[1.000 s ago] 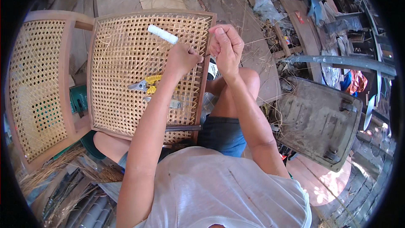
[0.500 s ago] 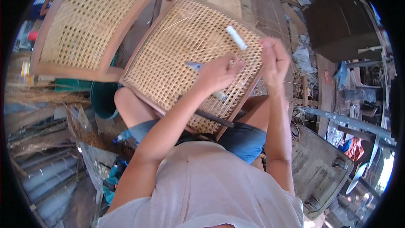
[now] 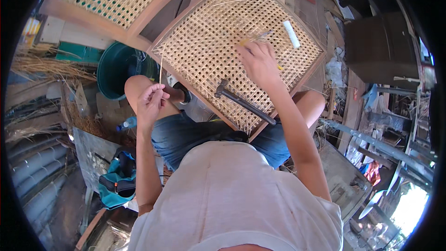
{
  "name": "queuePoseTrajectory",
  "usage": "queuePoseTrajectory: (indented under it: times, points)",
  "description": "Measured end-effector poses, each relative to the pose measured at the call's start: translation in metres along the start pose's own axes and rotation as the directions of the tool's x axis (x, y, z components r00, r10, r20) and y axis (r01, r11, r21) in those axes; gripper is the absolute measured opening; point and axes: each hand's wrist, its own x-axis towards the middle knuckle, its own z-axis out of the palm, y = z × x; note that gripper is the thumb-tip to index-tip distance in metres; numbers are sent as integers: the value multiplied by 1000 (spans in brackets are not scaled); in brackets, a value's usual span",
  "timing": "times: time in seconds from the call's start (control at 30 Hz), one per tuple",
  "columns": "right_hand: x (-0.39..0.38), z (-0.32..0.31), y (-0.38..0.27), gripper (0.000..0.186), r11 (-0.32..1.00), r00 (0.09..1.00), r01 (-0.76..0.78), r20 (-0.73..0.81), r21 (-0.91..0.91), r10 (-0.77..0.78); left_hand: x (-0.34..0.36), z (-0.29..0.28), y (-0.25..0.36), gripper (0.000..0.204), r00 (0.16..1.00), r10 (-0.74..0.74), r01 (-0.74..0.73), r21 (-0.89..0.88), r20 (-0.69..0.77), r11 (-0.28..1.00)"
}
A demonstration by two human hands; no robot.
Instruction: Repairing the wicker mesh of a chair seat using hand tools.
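Note:
A woven cane seat panel (image 3: 209, 56) in a brown wooden frame lies across my lap, tilted in the view. At its left corner my left hand (image 3: 151, 104) pinches a thin pale cane strand (image 3: 161, 65) that runs up to the panel's edge. Over the middle of the weave, my right hand (image 3: 260, 62) has its fingers curled on a small yellow-handled tool (image 3: 242, 42), mostly hidden, with a thin metal part beside it. A dark hammer (image 3: 244, 104) rests on the near part of the panel. A white cylindrical stick (image 3: 291, 34) lies near the right edge.
A second cane panel (image 3: 111, 0), the chair's back, rises at the far left. Below it stands a dark green bucket (image 3: 111, 76). A teal bag (image 3: 118, 181) is at lower left, and a dark box (image 3: 381, 49) stands at the right amid scraps.
My left hand has left the middle of the seat and moved left with the strand. My right hand has come from the right edge to mid-weave. The view has shifted, and the hammer shows fully.

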Motion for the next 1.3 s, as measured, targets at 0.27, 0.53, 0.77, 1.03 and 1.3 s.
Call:
queuePoseTrajectory:
  times: [0.27,0.53,0.77,1.03,1.3]
  points:
    - [-76,15,-7,48,978,973,-138,163,-155,163,-10,8,-13,16,980,-148,155,-45,136,987]
    - [-43,2,36,42,978,977,87,206,-191,-46,-15,26,-3,20,995,-36,35,7,97,999]
    - [-60,2,64,29,990,989,-138,-64,-38,136,-22,24,0,20,985,-138,130,83,101,988]
    - [-92,-7,-65,43,969,991,61,104,238,-88,-16,30,1,20,1000,2,-4,92,13,996]
    - [-32,17,-12,41,999,996,19,86,-43,-15,-20,27,-6,20,977,87,-132,236,193,963]
